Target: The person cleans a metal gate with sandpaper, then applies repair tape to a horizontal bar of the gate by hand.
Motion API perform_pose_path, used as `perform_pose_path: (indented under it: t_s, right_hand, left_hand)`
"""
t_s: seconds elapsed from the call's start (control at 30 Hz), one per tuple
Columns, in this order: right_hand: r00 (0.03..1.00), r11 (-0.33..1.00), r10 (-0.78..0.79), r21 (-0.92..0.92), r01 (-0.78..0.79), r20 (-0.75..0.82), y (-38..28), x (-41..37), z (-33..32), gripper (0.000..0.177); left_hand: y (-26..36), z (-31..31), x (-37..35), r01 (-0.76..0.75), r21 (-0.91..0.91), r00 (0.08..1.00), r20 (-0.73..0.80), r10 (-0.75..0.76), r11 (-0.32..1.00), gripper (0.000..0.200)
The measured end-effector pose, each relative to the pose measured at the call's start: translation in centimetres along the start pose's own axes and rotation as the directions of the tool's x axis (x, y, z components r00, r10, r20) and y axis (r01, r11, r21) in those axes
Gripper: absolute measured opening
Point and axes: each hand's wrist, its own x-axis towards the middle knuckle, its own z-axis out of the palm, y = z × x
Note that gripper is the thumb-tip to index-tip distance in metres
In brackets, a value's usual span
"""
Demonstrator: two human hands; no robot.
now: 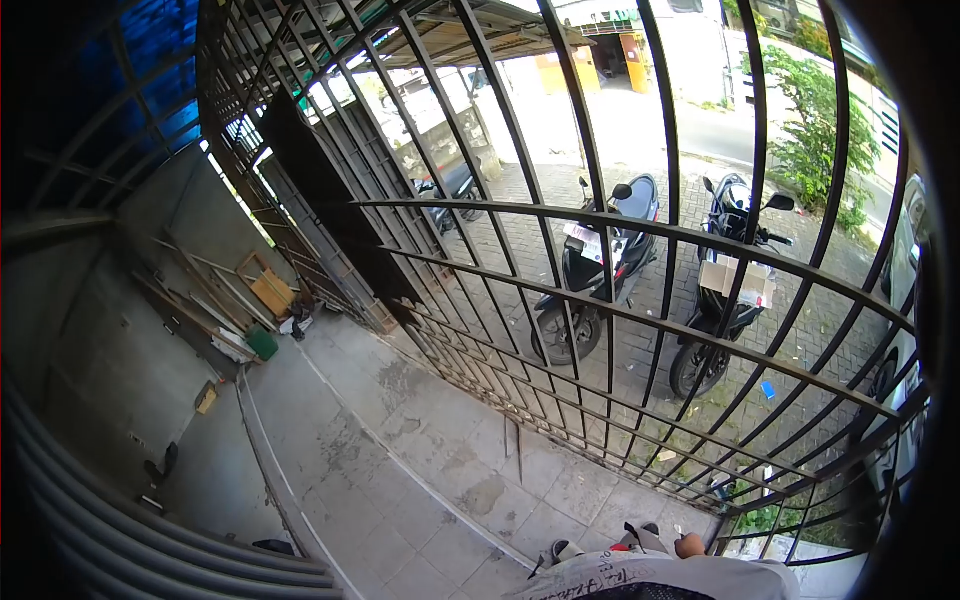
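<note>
At the bottom edge, to the right of the light printed shirt (640,578), my right hand (690,545) is small in view, its fingers curled together. Something thin and pale seems to show at its fingers, too small to name. The hand is near the lower end of the dark metal bar fence (600,300); whether it touches a bar cannot be made out. A small red and grey thing (622,546) shows beside the shirt. My left hand is out of view.
Tiled floor (410,470) with a metal track runs along the fence. Beyond the bars stand two motorbikes (630,250) with cardboard on them, and a white car (900,380). Planks (215,300) and a green container (261,343) lean by the far left wall.
</note>
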Motion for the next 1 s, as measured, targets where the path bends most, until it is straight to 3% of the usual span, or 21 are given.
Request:
perform_pose_path:
  t_s: [0.17,0.2,0.23,0.27,0.3,0.33,0.37,0.4,0.43,0.47,0.53,0.57,0.63,0.73,0.77,0.8,0.87,0.9,0.93,1.0]
  right_hand:
    - [0.991,0.991,0.035,-0.135,-0.016,0.133,0.9,3.3,-1.2,0.047]
    - [0.992,0.991,0.02,-0.132,-0.003,0.128,0.3,3.2,-2.4,0.046]
    - [0.995,0.993,-0.026,-0.111,0.037,0.094,0.0,3.2,-3.1,0.044]
    - [0.996,0.992,-0.054,-0.114,0.062,0.073,-0.5,4.0,-3.5,0.043]
    - [0.978,0.964,-0.183,-0.176,0.198,0.098,0.8,7.6,-2.0,0.042]
    - [0.984,0.978,-0.166,-0.115,0.172,0.06,-1.7,4.9,-5.1,0.042]
    - [0.96,0.952,-0.271,-0.125,0.278,0.068,-1.7,6.8,-5.2,0.04]
    - [0.842,0.842,-0.538,-0.075,0.534,-0.039,-1.9,7.6,-5.7,0.036]
    - [0.84,0.838,-0.542,-0.105,0.536,-0.036,-1.4,7.4,-7.9,0.036]
    - [0.837,0.835,-0.545,-0.111,0.538,-0.048,-1.1,7.7,-10.0,0.035]
    - [0.833,0.836,-0.547,-0.118,0.537,-0.085,-0.3,8.4,-14.6,0.034]
    - [0.833,0.838,-0.544,-0.118,0.532,-0.106,0.4,8.8,-16.7,0.033]
    - [0.836,0.848,-0.53,-0.106,0.519,-0.144,2.3,9.1,-20.0,0.032]
    - [0.842,0.862,-0.503,-0.04,0.506,-0.195,4.2,8.6,-21.6,0.03]
    - [0.842,0.863,-0.496,-0.012,0.505,-0.21,4.4,8.4,-21.7,0.03]
    - [0.84,0.861,-0.493,0.015,0.509,-0.224,4.2,8.3,-21.9,0.029]
    - [0.839,0.855,-0.488,0.063,0.515,-0.24,4.0,7.6,-22.1,0.028]
    - [0.839,0.851,-0.487,0.085,0.519,-0.245,3.8,7.2,-22.1,0.028]
    - [0.837,0.845,-0.488,0.106,0.524,-0.249,3.4,6.9,-22.1,0.027]
    - [0.831,0.829,-0.496,0.149,0.54,-0.252,2.1,6.4,-21.8,0.026]
  left_hand:
    - [7.6,0.0,-0.9,-0.054,-0.033,0.994,0.09,0.057,0.998,0.039]
    - [9.8,-3.3,-0.2,-0.083,-0.115,0.97,-0.237,0.054,0.99,0.033]
    - [12.2,-9.3,0.2,-0.121,-0.187,0.846,-0.534,0.002,0.975,0.028]
    - [15.8,-14.3,-1.4,-0.446,-0.058,0.52,-0.829,0.206,0.893,0.027]
    - [20.6,-18.9,-3.1,-0.683,0.034,0.276,-0.913,0.301,0.73,0.021]
    - [25.8,-22.8,-6.6,-0.811,0.225,0.021,-0.911,0.411,0.54,0.023]
    - [30.6,-25.1,-9.5,-0.862,0.392,-0.196,-0.843,0.501,0.322,0.027]
    - [35.0,-26.4,-12.3,-0.831,0.549,-0.419,-0.723,0.549,0.088,0.027]
    - [38.6,-27.1,-16.4,-0.676,0.734,-0.642,-0.541,0.543,-0.067,0.029]
    - [41.6,-27.0,-19.7,-0.56,0.806,-0.764,-0.412,0.497,-0.193,0.027]
    - [44.8,-27.4,-25.3,-0.363,0.79,-0.868,-0.094,0.488,-0.493,0.057]
    - [45.9,-27.3,-26.9,-0.31,0.766,-0.913,-0.076,0.4,-0.563,0.049]
    - [47.3,-26.7,-27.8,-0.237,0.738,-0.956,-0.061,0.287,-0.632,0.042]
    - [49.1,-25.5,-27.6,-0.413,0.466,-0.908,-0.145,0.393,-0.783,0.038]
    - [49.5,-24.9,-27.0,-0.423,0.394,-0.901,-0.276,0.334,-0.816,0.043]
    - [49.8,-25.3,-26.9,-0.42,0.39,-0.903,-0.271,0.334,-0.819,0.043]
    - [49.9,-26.3,-27.0,-0.295,0.678,-0.956,-0.215,0.202,-0.674,0.048]
    - [50.4,-26.2,-26.7,-0.28,0.702,-0.958,-0.249,0.142,-0.655,0.051]
    - [50.2,-26.3,-26.9,-0.284,0.704,-0.957,-0.254,0.143,-0.652,0.051]
    - [49.2,-26.5,-27.4,-0.384,0.682,-0.919,-0.216,0.33,-0.622,0.054]
